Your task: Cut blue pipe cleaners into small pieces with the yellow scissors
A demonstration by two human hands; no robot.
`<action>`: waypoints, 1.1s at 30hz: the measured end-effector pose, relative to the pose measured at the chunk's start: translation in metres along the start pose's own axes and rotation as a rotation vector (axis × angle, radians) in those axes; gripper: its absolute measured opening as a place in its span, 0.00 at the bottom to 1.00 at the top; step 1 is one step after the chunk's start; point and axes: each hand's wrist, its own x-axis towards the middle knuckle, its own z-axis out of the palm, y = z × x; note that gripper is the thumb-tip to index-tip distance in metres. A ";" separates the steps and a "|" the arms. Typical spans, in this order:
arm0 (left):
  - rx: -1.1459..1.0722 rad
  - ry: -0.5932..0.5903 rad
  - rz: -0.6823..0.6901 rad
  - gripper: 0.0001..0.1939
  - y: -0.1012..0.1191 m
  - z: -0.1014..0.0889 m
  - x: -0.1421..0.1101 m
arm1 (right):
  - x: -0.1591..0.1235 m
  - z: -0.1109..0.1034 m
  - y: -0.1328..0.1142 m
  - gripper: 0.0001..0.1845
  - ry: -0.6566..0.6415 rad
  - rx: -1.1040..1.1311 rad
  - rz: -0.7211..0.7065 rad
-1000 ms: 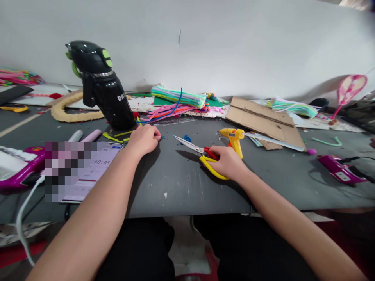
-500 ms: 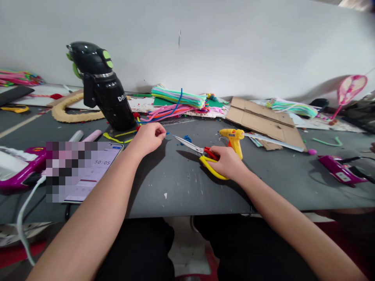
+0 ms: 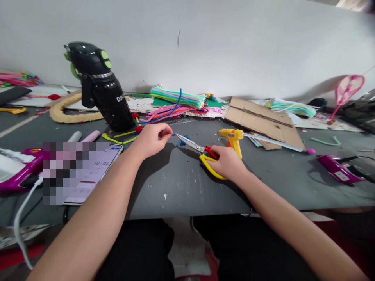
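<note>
My left hand (image 3: 155,139) is closed in a pinch on a thin blue pipe cleaner (image 3: 174,134), whose short end sticks out past the fingertips. My right hand (image 3: 227,160) is wrapped round the red and yellow handles of a pair of scissors (image 3: 191,145). The scissor tips point left and lie right by the blue end; whether they touch it I cannot tell. Small blue clippings (image 3: 185,139) lie on the grey table behind the blades. Just beyond my right hand stands a yellow glue gun (image 3: 233,138) with a long clear glue stick.
A black bottle (image 3: 108,93) stands at the back left, near a phone (image 3: 96,171) showing a timer. Bundles of pipe cleaners (image 3: 178,97) lie along the wall. Folded cardboard (image 3: 263,121) is at the back right, and a purple power strip (image 3: 341,169) sits at the right.
My left hand has moved right with the blue pipe cleaner, bringing its end to the scissor tips. My right hand and the scissors have stayed almost still.
</note>
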 end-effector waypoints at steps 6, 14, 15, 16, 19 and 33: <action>0.029 0.016 -0.033 0.10 0.010 -0.008 -0.006 | 0.002 -0.004 -0.001 0.14 -0.023 -0.056 0.045; 0.241 0.012 -0.190 0.08 0.000 -0.041 -0.048 | 0.001 -0.004 -0.001 0.14 -0.036 -0.060 0.029; 0.290 0.021 -0.198 0.08 -0.004 -0.047 -0.058 | 0.001 -0.004 0.000 0.14 -0.037 -0.056 0.027; 0.333 0.025 -0.193 0.07 -0.008 -0.054 -0.069 | 0.001 -0.003 0.000 0.14 -0.039 -0.054 0.027; 0.441 -0.010 -0.077 0.09 -0.016 -0.071 -0.101 | 0.002 -0.003 0.002 0.15 -0.034 -0.049 0.019; 0.669 -0.026 -0.089 0.10 -0.012 -0.077 -0.137 | 0.001 -0.003 0.001 0.17 -0.035 -0.048 0.009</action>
